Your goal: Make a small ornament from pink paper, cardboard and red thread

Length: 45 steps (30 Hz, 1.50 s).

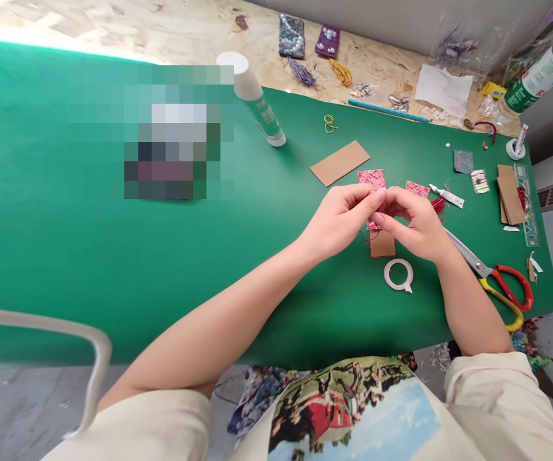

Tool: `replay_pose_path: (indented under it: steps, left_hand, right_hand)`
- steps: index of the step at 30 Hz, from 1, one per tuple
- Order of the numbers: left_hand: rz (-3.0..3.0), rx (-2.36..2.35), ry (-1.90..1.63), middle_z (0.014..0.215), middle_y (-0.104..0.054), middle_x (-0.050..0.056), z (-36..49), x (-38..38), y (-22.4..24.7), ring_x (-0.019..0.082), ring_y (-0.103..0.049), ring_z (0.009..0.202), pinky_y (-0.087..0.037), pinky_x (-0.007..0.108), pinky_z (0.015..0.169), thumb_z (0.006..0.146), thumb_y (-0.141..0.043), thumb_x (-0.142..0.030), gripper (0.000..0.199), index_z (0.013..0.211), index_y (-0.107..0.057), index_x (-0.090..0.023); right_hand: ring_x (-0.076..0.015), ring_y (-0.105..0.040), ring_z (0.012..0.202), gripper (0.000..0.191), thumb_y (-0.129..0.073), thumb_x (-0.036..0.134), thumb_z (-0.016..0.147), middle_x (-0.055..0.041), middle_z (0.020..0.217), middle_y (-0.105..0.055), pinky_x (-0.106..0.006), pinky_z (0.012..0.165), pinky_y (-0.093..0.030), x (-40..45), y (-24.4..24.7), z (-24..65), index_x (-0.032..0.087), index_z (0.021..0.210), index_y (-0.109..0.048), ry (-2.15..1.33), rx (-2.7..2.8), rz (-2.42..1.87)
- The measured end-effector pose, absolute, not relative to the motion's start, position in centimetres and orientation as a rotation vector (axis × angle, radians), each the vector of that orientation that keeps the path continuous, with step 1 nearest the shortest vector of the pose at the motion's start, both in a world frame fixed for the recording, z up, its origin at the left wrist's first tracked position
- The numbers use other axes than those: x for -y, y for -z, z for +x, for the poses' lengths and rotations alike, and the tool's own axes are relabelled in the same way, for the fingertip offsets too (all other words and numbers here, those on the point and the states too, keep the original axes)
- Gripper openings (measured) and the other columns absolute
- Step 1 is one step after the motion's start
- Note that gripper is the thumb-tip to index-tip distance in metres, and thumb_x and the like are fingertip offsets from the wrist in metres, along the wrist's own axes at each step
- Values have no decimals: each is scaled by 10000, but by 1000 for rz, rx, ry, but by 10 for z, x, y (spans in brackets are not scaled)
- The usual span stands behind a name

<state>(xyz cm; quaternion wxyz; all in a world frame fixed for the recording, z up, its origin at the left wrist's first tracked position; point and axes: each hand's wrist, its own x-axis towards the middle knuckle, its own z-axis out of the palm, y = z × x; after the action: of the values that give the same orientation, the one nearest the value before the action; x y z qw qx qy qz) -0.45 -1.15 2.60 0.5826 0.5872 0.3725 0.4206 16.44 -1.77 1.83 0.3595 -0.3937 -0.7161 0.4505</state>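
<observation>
My left hand (341, 218) and my right hand (413, 221) meet over the green mat, fingertips pinched close together. What they hold is too small to make out; a thin dark thread hangs below my left fingers. Beneath the hands lies a cardboard piece (382, 244) with a red edge. Red patterned fabric (371, 178) shows just above my left fingers, and a second patterned piece (417, 189) lies beyond my right hand, beside a small white tube (447, 196) and a red tassel (438, 205). A white tape roll (398, 275) rests nearer my body.
Scissors (485, 272) lie partly under my right forearm. A cardboard strip (340, 163) lies ahead, and a glue bottle (257, 102) stands farther left. Stacked cardboard (510, 195) and a clear ruler (530, 218) are at the right. A blue pencil (389, 111) lies along the back.
</observation>
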Motion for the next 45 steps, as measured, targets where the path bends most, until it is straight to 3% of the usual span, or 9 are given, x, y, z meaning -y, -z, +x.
replay_pose_path:
  steps: [8, 14, 17, 22, 26, 38, 45]
  left_hand:
    - [2053, -1145, -1079, 513, -258, -70, -8, 11, -12, 92, -223, 485, -208, 256, 496, 925, -446, -279, 357, 626, -259, -224]
    - [1912, -1101, -1073, 525, -270, -66, -9, 10, -15, 92, -242, 503, -227, 249, 491, 943, -447, -301, 370, 619, -287, -222]
    - [1774, -1064, -1018, 548, -313, -55, -8, 9, -17, 95, -284, 527, -255, 251, 503, 954, -443, -355, 379, 616, -346, -215]
    - [1656, -1041, -996, 574, -349, -44, -8, 9, -18, 97, -313, 554, -273, 258, 523, 931, -472, -464, 415, 616, -387, -209]
    - [1664, -1060, -978, 579, -404, -44, -11, 10, -18, 94, -322, 545, -268, 253, 510, 859, -550, -402, 309, 654, -432, -203]
    - [1499, -970, -981, 564, -350, -46, -9, 6, -18, 104, -310, 558, -267, 274, 533, 908, -565, -421, 390, 611, -435, -204]
    - [1320, -878, -931, 537, -342, -52, -11, 5, -25, 91, -298, 526, -256, 273, 518, 838, -650, -502, 433, 583, -483, -195]
  right_hand:
    - [-116, -603, 669, 44, -654, 231, 893, 5, 808, -631, -265, 625, -507, 14, -12, 166, 195, 875, -636, -1076, 1847, -1026]
    - [-71, -535, 521, 119, -625, 302, 951, 47, 719, -604, -217, 491, -430, 16, -14, 163, 203, 898, -585, -1209, 1696, -1024]
    - [-75, -542, 567, 62, -603, 244, 958, 25, 782, -649, -224, 531, -441, 16, -15, 163, 195, 932, -630, -1138, 1737, -986]
    - [-102, -549, 643, 125, -586, 201, 958, 4, 771, -655, -257, 605, -431, 16, -17, 164, 185, 856, -656, -917, 1887, -992]
    - [-113, -532, 645, 120, -577, 194, 951, 2, 742, -624, -267, 607, -420, 15, -17, 165, 179, 854, -647, -837, 1933, -1019]
    - [-107, -527, 632, 102, -583, 233, 966, 6, 753, -625, -258, 600, -430, 16, -17, 165, 184, 896, -638, -904, 1925, -1003]
    - [-103, -510, 621, 163, -537, 236, 982, 11, 722, -593, -251, 595, -423, 17, -19, 166, 187, 847, -616, -931, 1923, -980]
